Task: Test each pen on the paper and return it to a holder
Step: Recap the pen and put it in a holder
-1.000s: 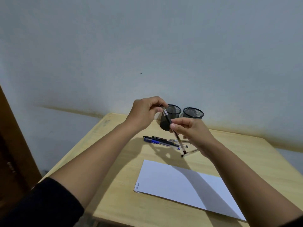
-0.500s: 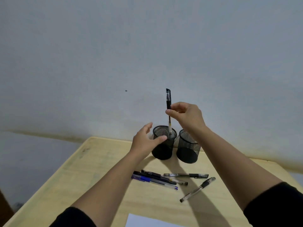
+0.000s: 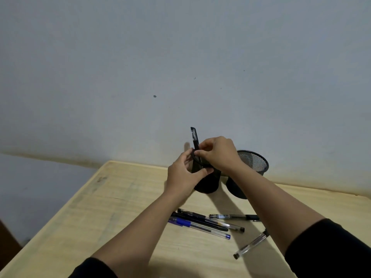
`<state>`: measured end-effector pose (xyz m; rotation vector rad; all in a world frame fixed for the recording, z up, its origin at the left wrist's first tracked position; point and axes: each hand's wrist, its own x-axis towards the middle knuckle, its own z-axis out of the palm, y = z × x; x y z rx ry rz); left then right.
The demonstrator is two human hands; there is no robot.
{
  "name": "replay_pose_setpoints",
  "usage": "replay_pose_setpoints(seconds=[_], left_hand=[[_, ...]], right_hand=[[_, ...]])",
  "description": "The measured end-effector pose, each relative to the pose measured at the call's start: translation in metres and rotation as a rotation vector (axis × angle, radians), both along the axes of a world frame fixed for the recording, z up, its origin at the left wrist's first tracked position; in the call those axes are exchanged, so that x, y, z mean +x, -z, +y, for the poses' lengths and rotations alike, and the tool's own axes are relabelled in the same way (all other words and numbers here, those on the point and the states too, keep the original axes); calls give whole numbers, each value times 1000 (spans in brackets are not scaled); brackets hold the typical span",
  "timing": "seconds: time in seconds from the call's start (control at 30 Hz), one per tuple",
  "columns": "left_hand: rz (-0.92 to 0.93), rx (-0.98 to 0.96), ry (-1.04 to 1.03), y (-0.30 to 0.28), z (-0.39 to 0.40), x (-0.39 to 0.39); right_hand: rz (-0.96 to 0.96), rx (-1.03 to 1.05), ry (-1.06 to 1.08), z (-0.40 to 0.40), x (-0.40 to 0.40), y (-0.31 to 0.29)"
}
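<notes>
Both hands grip: left [image 3: 183, 177] holder [image 3: 206, 182], right [image 3: 217, 153] pen [image 3: 195, 138]; labels unreadable.

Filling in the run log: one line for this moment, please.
step: returning pen | left hand: steadies left holder | right hand: on pen | loose pens: on table

Head view, forward-down, over table [image 3: 124, 197]

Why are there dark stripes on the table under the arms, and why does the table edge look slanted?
In the head view, the dark stripes on the table are shadows of the arms, running from the holders toward the loose pens; the light is soft and dim, with no glare. The wide-angle lens slants the table edge, and the left hand and right hand look slightly soft.
</notes>
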<state>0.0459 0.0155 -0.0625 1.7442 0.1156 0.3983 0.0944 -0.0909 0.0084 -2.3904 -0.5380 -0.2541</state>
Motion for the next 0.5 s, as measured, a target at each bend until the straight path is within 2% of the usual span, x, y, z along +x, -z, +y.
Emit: replay_pose_setpoints(seconds=[0.33, 0.5], left_hand=[[-46, -93, -58, 5, 2, -4], [-6, -84, -52, -1, 6, -12]], right_hand=[[63, -1, -35, 5, 1, 7], [-23, 46, -8, 2, -10, 0]])
